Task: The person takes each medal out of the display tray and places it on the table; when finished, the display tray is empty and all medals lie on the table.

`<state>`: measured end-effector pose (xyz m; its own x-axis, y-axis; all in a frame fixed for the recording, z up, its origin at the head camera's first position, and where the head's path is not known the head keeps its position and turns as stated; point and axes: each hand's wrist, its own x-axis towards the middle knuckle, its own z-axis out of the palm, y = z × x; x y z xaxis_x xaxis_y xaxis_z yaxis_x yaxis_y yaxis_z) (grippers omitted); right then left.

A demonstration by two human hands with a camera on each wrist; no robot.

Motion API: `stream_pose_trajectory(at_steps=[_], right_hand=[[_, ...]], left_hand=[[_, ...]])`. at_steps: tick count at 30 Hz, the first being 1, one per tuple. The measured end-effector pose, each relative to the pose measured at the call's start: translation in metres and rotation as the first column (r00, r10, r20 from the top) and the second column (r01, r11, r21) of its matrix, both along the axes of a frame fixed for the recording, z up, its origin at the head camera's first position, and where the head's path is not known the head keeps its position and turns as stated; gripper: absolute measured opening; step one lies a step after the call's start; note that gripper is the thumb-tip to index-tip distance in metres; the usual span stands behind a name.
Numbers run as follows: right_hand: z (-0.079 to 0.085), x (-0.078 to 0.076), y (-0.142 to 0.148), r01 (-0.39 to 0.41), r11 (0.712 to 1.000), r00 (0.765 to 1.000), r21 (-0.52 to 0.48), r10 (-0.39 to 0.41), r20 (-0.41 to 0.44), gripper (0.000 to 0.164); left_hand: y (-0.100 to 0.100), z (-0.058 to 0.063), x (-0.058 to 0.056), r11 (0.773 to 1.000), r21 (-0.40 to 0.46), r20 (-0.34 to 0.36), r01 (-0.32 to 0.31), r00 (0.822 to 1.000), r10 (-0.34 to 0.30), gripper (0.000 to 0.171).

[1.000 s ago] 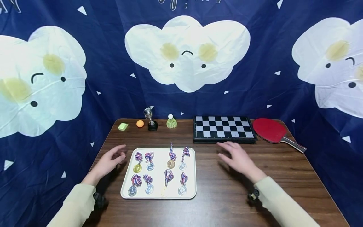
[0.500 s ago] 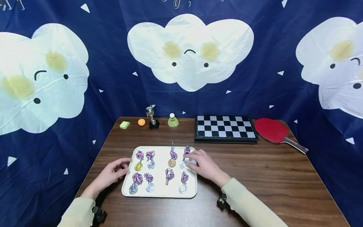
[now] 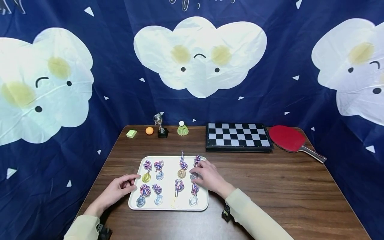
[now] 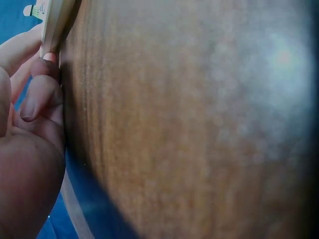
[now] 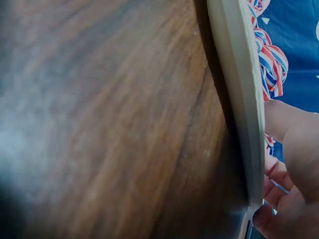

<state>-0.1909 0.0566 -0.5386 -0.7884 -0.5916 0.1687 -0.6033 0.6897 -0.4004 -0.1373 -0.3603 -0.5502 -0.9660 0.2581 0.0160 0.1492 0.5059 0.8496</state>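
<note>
In the head view a white tray bears several medals with knotted red, white and blue ribbons. My left hand holds the tray's left rim. The left wrist view shows that hand's fingers bent at the tray's edge. At the other side, my right hand reaches over the right rim and pinches a silver medal between thumb and index finger; the hand partly covers it. Knotted ribbon shows beyond the tray wall in the right wrist view.
Along the table's back edge stand a pale green block, an orange ball, a small trophy cup and a shuttlecock. A chessboard and a red table tennis paddle lie at the back right.
My right hand has come left from near the chessboard to the upper right silver medal. The left hand has moved right and nearer me, onto the tray's left rim.
</note>
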Motion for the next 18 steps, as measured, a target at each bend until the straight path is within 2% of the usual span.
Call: stream_pose_trajectory(at_steps=[4, 10, 18], right_hand=[[-0.0015, -0.0015, -0.0023, -0.006, 1.0, 1.0, -0.019, 0.006, 0.005, 0.036], [0.0004, -0.0009, -0.0057, 0.02, 0.999, 0.998, -0.047, -0.017, 0.06, 0.033], [0.002, -0.0003, -0.0071, 0.049, 0.994, 0.992, -0.099, -0.037, 0.123, 0.032]], left_hand=[[-0.0008, -0.0013, 0.0005, 1.0, 0.012, -0.011, 0.002, 1.0, -0.002, 0.037], [-0.001, -0.0031, 0.0011, 1.0, 0.003, -0.041, 0.007, 0.999, -0.007, 0.037], [-0.0008, -0.0049, 0.0009, 1.0, 0.0, -0.031, 0.014, 0.999, -0.014, 0.037]])
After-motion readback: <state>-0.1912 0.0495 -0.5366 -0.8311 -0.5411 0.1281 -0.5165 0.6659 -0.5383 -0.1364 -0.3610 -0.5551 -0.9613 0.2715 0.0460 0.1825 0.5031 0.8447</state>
